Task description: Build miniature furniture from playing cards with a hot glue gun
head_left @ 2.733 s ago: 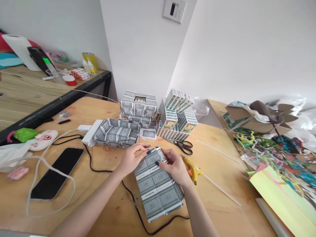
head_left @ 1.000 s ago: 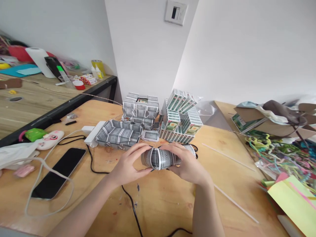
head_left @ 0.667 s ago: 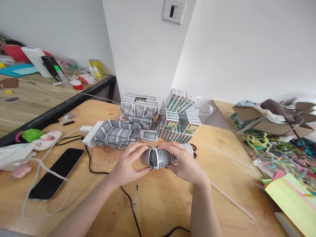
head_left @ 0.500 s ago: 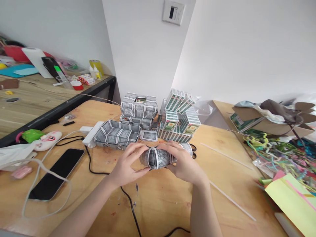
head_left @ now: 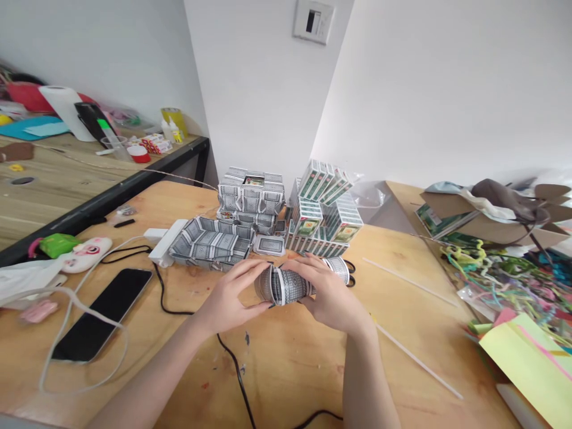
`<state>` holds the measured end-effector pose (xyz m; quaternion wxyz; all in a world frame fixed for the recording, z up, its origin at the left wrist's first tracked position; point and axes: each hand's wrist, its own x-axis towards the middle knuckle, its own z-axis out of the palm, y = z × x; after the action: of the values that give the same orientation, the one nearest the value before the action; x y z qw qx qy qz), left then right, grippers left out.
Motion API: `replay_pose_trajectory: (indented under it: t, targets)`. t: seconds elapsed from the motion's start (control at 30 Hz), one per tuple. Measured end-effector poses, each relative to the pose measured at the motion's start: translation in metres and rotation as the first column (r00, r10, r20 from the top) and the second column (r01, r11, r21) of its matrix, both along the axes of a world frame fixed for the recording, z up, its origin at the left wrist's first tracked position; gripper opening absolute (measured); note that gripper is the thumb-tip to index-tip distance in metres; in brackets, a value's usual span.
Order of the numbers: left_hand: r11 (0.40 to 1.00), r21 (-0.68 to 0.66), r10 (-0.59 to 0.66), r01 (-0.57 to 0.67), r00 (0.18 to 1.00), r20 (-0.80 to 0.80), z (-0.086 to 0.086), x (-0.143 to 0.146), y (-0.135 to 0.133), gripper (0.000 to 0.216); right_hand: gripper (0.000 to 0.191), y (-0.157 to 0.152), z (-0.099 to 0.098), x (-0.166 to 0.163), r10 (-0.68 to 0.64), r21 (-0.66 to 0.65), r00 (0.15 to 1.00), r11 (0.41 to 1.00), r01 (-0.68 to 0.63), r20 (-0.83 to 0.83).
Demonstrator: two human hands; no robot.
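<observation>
A roll of curved playing cards [head_left: 288, 287], grey and white patterned, lies sideways between my two hands above the table. My left hand [head_left: 235, 293] grips its left end, thumb below and fingers on top. Over its right part my right hand [head_left: 328, 293] is curled, with fingertips on the upper side and thumb underneath. Just beyond is a small stack of flat playing cards [head_left: 270, 245]. An open tray built of folded cards [head_left: 212, 241] stands behind my left hand. Past my right hand, black scissor handles [head_left: 351, 274] and another curved card piece [head_left: 338, 269] show.
Boxed card decks [head_left: 319, 220] are stacked by the wall, beside a folded-card structure [head_left: 251, 196]. A phone [head_left: 103, 316], white cable and power strip [head_left: 168, 243] lie left. Thin white sticks [head_left: 417, 360], pipe cleaners [head_left: 500, 274] and yellow paper [head_left: 529, 363] are right.
The roll has turned slightly between my hands, and the gap between its curved cards looks narrower. Both hands stay in nearly the same place.
</observation>
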<state>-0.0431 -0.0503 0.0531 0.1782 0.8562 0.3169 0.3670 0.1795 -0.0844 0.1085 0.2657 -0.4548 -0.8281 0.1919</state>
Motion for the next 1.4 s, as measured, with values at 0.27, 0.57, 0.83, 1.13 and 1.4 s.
replay_pose_trajectory:
  t: [0.27,0.57,0.83,1.13,1.4]
  targets:
    - [0.999,-0.01,0.041,-0.041,0.999,0.006,-0.0024,0.0012,-0.0023,0.059,0.067,0.0016,-0.0008,-0.0008,0.009,0.023,1.0,1.0,-0.009,0.011]
    - [0.997,-0.019,0.069,-0.069,0.997,0.027,-0.0038,0.0029,-0.0048,0.058,0.067,0.0011,0.0021,-0.0011,0.015,0.038,1.0,0.999,-0.015,0.007]
    - [0.999,-0.019,0.032,-0.031,0.999,0.025,-0.005,0.0052,-0.004,0.057,0.066,0.001,0.0009,-0.002,0.003,0.034,0.998,0.999,-0.005,0.06]
    - [0.999,0.0,0.043,-0.044,0.996,0.08,-0.0031,0.0061,-0.0063,0.056,0.067,-0.0014,0.0033,-0.0017,0.012,0.046,0.998,0.999,-0.014,0.06]
    - [0.998,-0.064,-0.01,0.019,0.99,0.14,-0.0049,0.0052,-0.0069,0.056,0.064,-0.0039,0.0085,-0.0061,0.015,0.07,0.999,0.997,-0.019,0.049]
